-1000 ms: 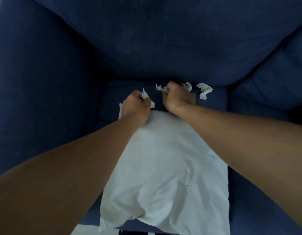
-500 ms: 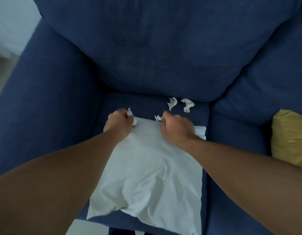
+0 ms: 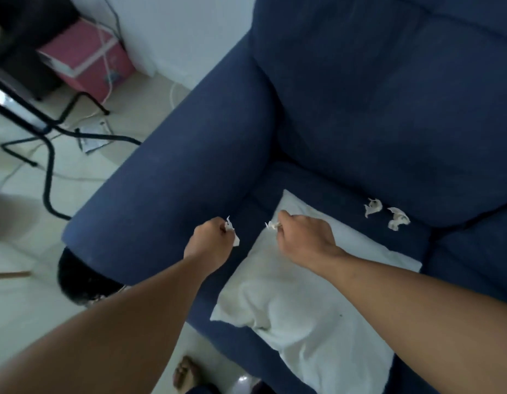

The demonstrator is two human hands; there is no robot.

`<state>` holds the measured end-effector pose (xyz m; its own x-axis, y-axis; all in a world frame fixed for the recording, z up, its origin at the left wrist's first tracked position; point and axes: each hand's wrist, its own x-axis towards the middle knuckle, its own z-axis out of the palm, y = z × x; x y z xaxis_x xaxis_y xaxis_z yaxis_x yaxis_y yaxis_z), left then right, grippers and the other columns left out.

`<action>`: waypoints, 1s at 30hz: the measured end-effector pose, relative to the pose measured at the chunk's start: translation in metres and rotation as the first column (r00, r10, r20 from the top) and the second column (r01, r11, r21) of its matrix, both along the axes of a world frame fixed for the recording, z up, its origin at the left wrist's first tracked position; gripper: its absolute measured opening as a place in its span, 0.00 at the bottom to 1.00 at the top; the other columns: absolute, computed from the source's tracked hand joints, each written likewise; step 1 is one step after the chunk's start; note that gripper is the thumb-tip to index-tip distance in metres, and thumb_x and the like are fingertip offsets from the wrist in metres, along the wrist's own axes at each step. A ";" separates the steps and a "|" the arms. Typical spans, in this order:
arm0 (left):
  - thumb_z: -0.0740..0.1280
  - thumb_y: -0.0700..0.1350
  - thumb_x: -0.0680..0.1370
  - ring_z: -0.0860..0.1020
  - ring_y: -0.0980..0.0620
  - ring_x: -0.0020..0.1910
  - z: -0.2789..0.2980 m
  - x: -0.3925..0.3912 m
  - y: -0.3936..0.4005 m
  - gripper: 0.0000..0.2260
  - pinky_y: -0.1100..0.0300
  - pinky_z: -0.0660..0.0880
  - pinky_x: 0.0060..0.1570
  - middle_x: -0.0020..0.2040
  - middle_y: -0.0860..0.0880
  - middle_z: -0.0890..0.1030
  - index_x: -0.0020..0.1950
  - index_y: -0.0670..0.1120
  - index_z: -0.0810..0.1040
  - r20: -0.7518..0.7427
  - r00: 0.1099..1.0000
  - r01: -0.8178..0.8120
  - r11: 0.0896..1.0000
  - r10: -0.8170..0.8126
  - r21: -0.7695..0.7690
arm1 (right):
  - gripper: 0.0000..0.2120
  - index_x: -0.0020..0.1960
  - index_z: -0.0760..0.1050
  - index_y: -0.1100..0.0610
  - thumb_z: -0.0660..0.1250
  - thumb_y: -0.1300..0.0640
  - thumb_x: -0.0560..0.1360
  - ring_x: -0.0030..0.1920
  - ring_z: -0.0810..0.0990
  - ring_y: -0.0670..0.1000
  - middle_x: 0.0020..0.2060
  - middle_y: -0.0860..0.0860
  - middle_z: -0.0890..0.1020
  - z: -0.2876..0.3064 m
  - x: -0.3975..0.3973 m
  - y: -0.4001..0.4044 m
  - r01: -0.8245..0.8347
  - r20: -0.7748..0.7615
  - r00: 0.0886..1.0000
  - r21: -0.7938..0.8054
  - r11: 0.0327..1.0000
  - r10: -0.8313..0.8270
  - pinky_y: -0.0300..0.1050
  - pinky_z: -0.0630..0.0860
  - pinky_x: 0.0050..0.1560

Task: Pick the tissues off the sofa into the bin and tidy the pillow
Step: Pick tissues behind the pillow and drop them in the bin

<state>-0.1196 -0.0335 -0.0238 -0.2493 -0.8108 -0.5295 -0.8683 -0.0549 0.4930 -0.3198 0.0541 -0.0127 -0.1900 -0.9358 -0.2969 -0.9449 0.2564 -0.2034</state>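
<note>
My left hand (image 3: pixel 209 241) is shut on a crumpled white tissue (image 3: pixel 232 231), held above the inner side of the blue sofa's left armrest (image 3: pixel 172 177). My right hand (image 3: pixel 303 237) is shut on another small tissue (image 3: pixel 270 225), above the upper left part of the white pillow (image 3: pixel 303 308) that lies flat on the seat. Two crumpled tissues (image 3: pixel 373 206) (image 3: pixel 398 218) rest on the seat cushion near the backrest, to the right of my hands. A black bin (image 3: pixel 78 282) stands on the floor just left of the armrest's front end, partly hidden by it and my left arm.
The sofa's backrest (image 3: pixel 388 95) rises behind the seat. On the tiled floor to the left stand black metal frame legs (image 3: pixel 47 155), a pink box (image 3: pixel 87 58) and white cables. My bare foot (image 3: pixel 185 375) is on the floor in front of the sofa.
Both hands have drawn back from the seat's rear with a tissue each and shifted left. The view has swung left, bringing the armrest, floor and bin into sight.
</note>
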 end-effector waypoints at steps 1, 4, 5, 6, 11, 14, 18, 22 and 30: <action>0.60 0.51 0.79 0.80 0.47 0.33 -0.003 0.016 0.003 0.08 0.57 0.71 0.29 0.39 0.50 0.81 0.43 0.52 0.76 -0.003 1.000 -0.028 1.000 0.028 0.012 | 0.06 0.55 0.71 0.52 0.56 0.53 0.81 0.43 0.80 0.58 0.45 0.50 0.84 0.001 0.012 -0.006 -0.024 0.002 1.000 0.001 1.000 0.024 0.49 0.63 0.37; 0.60 0.52 0.78 0.80 0.46 0.34 -0.011 0.061 0.021 0.09 0.56 0.73 0.30 0.39 0.50 0.81 0.42 0.52 0.75 0.003 0.994 -0.113 0.992 0.114 0.057 | 0.04 0.52 0.69 0.51 0.57 0.52 0.81 0.39 0.78 0.58 0.43 0.50 0.83 0.000 0.052 -0.022 -0.074 0.006 0.997 0.024 0.997 0.074 0.49 0.65 0.37; 0.60 0.52 0.77 0.80 0.46 0.35 -0.015 0.074 0.029 0.09 0.55 0.74 0.32 0.38 0.49 0.80 0.41 0.51 0.75 0.012 0.991 -0.136 0.988 0.135 0.069 | 0.03 0.50 0.68 0.51 0.58 0.52 0.80 0.38 0.77 0.57 0.43 0.50 0.83 -0.001 0.067 -0.026 -0.090 0.006 0.996 0.037 0.995 0.090 0.49 0.65 0.36; 0.60 0.52 0.77 0.79 0.45 0.36 -0.018 0.087 0.038 0.10 0.55 0.75 0.34 0.37 0.49 0.80 0.39 0.50 0.74 0.019 0.988 -0.151 0.985 0.150 0.077 | 0.02 0.49 0.67 0.51 0.58 0.53 0.80 0.37 0.76 0.57 0.43 0.50 0.83 -0.003 0.081 -0.029 -0.103 0.007 0.995 0.049 0.993 0.103 0.48 0.65 0.36; 0.60 0.48 0.78 0.76 0.45 0.37 -0.034 0.162 0.073 0.10 0.57 0.65 0.29 0.36 0.50 0.78 0.37 0.50 0.71 0.016 0.975 -0.222 0.969 0.222 0.106 | 0.04 0.46 0.66 0.50 0.58 0.52 0.79 0.41 0.82 0.58 0.42 0.50 0.83 -0.015 0.158 -0.033 -0.188 0.036 0.982 0.113 0.976 0.185 0.48 0.69 0.36; 0.60 0.49 0.79 0.77 0.43 0.38 -0.037 0.218 0.079 0.09 0.56 0.66 0.32 0.39 0.48 0.80 0.39 0.50 0.72 0.052 0.964 -0.266 0.961 0.262 0.079 | 0.04 0.46 0.66 0.49 0.58 0.50 0.79 0.44 0.83 0.59 0.44 0.51 0.83 -0.022 0.209 -0.031 -0.255 0.076 0.966 0.158 0.954 0.246 0.48 0.68 0.37; 0.62 0.49 0.78 0.76 0.44 0.38 -0.042 0.293 0.076 0.08 0.57 0.66 0.35 0.38 0.47 0.79 0.41 0.49 0.73 0.093 0.938 -0.338 0.940 0.333 0.041 | 0.05 0.46 0.67 0.49 0.56 0.50 0.80 0.47 0.82 0.59 0.48 0.52 0.83 -0.032 0.281 -0.026 -0.330 0.147 0.942 0.246 0.911 0.301 0.50 0.69 0.40; 0.63 0.50 0.78 0.78 0.41 0.40 -0.050 0.355 0.068 0.09 0.56 0.69 0.36 0.39 0.45 0.80 0.42 0.46 0.74 0.099 0.904 -0.420 0.907 0.416 0.025 | 0.06 0.50 0.73 0.52 0.58 0.53 0.80 0.51 0.81 0.61 0.52 0.55 0.83 -0.045 0.353 -0.028 -0.369 0.195 0.926 0.295 0.881 0.322 0.50 0.71 0.42; 0.64 0.49 0.78 0.78 0.42 0.42 -0.055 0.428 0.006 0.10 0.58 0.66 0.38 0.34 0.50 0.76 0.37 0.48 0.74 0.044 0.802 -0.595 0.803 0.595 -0.005 | 0.03 0.47 0.69 0.51 0.62 0.52 0.77 0.45 0.78 0.61 0.44 0.53 0.80 -0.063 0.442 -0.080 -0.109 0.284 0.958 0.246 0.963 0.036 0.50 0.75 0.43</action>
<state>0.3087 -0.0276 -0.0791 0.3031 -0.7880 -0.5359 -0.6832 -0.5718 0.4543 0.1217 -0.0261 -0.0753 -0.0015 -0.8290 -0.5593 -0.8793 0.2674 -0.3941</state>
